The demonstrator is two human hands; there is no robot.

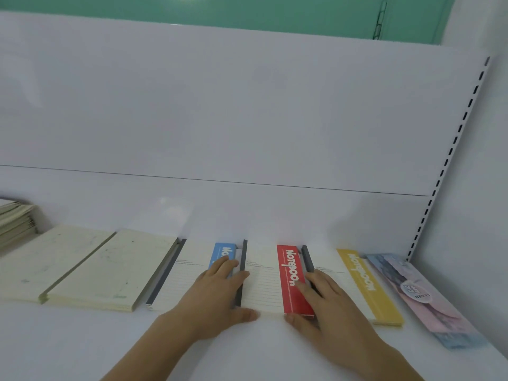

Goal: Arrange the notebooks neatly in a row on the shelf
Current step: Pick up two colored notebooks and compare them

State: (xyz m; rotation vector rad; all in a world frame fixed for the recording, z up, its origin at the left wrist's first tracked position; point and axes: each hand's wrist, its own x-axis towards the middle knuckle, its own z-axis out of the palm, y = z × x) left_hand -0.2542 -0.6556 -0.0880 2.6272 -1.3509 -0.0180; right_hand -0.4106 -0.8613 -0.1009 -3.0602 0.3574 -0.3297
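Several notebooks lie flat in a row on the white shelf [82, 342]. A notebook with a red band [264, 281] lies in the middle, between one with a blue band [189, 270] and one with a yellow band [354, 281]. My left hand [217, 295] rests flat on the blue-band notebook's right edge, its thumb at the red-band notebook's front edge. My right hand [327, 306] lies with straight fingers on the red band, thumb at that notebook's front corner. Two cream notebooks [110, 268] lie at the left, and a pastel pink and blue notebook [428, 301] at the far right.
A stack of cream booklets [13, 221] sits at the far left against the white back panel [247, 119]. A slotted upright [450, 152] runs along the shelf's right side. Bare shelf surface stretches in front of the row.
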